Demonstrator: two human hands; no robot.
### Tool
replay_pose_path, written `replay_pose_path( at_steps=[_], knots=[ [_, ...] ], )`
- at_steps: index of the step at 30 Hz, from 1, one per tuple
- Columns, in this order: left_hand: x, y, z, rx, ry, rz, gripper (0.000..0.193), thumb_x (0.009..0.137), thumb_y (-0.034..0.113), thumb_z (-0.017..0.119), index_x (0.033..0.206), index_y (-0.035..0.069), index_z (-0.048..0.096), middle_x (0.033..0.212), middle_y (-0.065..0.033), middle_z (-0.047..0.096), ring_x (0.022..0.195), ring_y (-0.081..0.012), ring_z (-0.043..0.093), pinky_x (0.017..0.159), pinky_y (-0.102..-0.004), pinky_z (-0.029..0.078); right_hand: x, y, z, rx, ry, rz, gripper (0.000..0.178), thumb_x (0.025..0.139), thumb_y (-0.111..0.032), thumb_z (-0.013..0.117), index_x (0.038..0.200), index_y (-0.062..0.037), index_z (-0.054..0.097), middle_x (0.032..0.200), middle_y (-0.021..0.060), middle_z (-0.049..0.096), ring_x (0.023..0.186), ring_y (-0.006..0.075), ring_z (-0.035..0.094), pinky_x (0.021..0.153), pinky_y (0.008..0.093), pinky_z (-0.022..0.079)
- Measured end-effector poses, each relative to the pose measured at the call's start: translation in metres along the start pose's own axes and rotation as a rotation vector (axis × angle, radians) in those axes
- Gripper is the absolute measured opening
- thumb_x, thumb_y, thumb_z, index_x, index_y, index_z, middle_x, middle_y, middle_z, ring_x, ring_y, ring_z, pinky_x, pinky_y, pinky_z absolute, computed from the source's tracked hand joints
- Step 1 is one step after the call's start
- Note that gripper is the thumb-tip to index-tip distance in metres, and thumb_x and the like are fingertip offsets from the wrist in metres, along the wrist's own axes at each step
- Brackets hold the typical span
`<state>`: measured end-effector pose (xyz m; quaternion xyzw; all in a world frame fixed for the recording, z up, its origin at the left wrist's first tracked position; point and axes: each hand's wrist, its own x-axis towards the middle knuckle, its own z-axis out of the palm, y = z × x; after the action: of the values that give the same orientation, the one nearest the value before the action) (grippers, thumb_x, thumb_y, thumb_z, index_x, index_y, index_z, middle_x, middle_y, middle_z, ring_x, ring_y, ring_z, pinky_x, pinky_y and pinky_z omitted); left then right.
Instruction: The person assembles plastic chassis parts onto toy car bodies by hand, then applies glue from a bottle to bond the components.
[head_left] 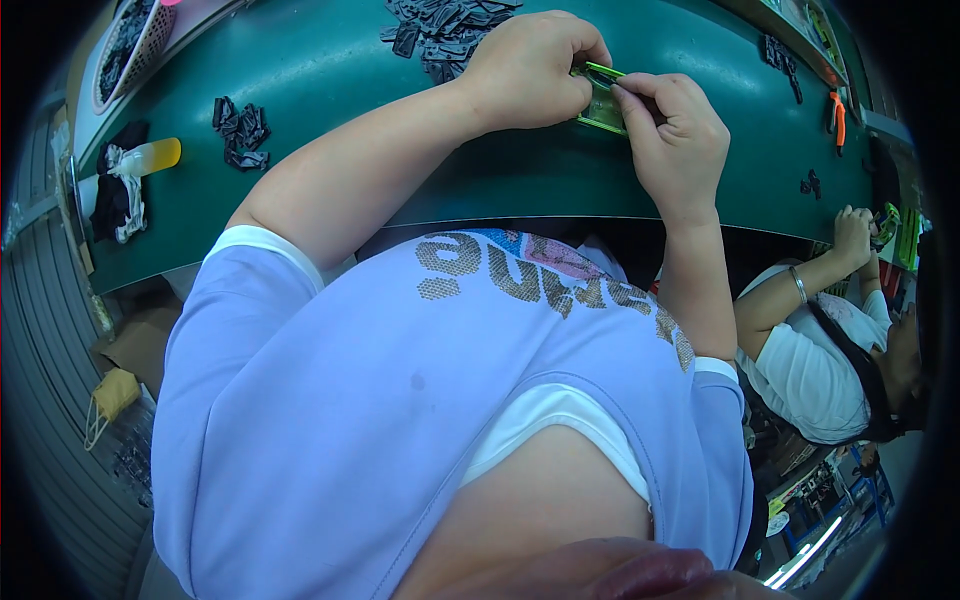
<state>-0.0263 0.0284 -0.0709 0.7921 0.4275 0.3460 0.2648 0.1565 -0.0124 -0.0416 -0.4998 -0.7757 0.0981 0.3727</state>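
Both of my hands meet over a green conveyor belt [330,70]. My left hand [535,70] and my right hand [680,135] pinch a small bright green part [603,102] between them, fingers closed on its edges. Just beyond my left hand lies a heap of small black plastic pieces [445,25]. A smaller cluster of the same black pieces [240,132] rests on the belt to my left.
A mesh basket of black parts [130,45] stands at the far left. A yellow-tipped bottle [150,157] with dark cloth lies at the belt's left edge. On the right, another person [830,350] works at the belt; orange-handled pliers [838,115] lie nearby.
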Motion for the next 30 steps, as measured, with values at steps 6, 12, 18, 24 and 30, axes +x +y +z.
replay_pose_path(
  at_steps=[6, 12, 18, 24, 30],
  knots=[
    [0.001, 0.0, 0.0, -0.033, -0.02, -0.041, 0.021, 0.073, 0.01, 0.066, 0.092, 0.005, 0.073, 0.088, -0.0131, 0.07, 0.081, -0.0281, 0.068, 0.072, -0.0375, 0.056, -0.002, 0.001, -0.001, 0.045, -0.032, 0.045, 0.004, 0.081, -0.007, 0.073, 0.085, -0.0064, 0.072, 0.079, 0.0074, 0.067, 0.07, 0.0228, 0.065, 0.062, 0.0315, 0.052],
    [0.006, 0.013, -0.013, -0.177, -0.068, -0.142, 0.015, 0.072, 0.01, 0.069, 0.082, 0.0, 0.068, 0.082, -0.0221, 0.064, 0.079, -0.0384, 0.063, 0.071, -0.0433, 0.051, -0.003, 0.0, 0.009, -0.063, 0.052, -0.02, 0.005, 0.079, -0.007, 0.073, 0.083, -0.0063, 0.07, 0.078, 0.0074, 0.066, 0.069, 0.0234, 0.065, 0.061, 0.0319, 0.052],
    [0.007, 0.018, -0.02, -0.206, -0.066, -0.147, 0.013, 0.072, 0.008, 0.07, 0.082, 0.0, 0.07, 0.078, -0.0201, 0.066, 0.075, -0.0348, 0.066, 0.068, -0.0407, 0.052, -0.005, -0.001, 0.011, -0.079, 0.074, -0.03, 0.007, 0.078, -0.006, 0.074, 0.082, -0.0065, 0.068, 0.077, 0.0066, 0.064, 0.069, 0.0241, 0.064, 0.059, 0.0329, 0.051],
    [0.008, 0.017, -0.02, -0.186, -0.067, -0.129, 0.011, 0.072, 0.008, 0.071, 0.081, 0.001, 0.071, 0.077, -0.0193, 0.067, 0.074, -0.0342, 0.067, 0.067, -0.0402, 0.053, 0.009, 0.002, -0.002, -0.261, 0.072, -0.163, 0.01, 0.077, -0.01, 0.076, 0.083, -0.0082, 0.069, 0.082, 0.0045, 0.063, 0.078, 0.0241, 0.062, 0.067, 0.0337, 0.051],
    [0.009, 0.016, -0.019, -0.121, -0.042, -0.017, 0.011, 0.074, 0.008, 0.072, 0.083, 0.002, 0.072, 0.079, -0.0195, 0.067, 0.076, -0.0353, 0.067, 0.068, -0.0405, 0.053, 0.018, 0.008, -0.011, -0.388, -0.112, -0.307, 0.008, 0.08, -0.014, 0.073, 0.083, -0.0082, 0.069, 0.084, 0.0041, 0.063, 0.084, 0.023, 0.06, 0.072, 0.0337, 0.051]
  ],
)
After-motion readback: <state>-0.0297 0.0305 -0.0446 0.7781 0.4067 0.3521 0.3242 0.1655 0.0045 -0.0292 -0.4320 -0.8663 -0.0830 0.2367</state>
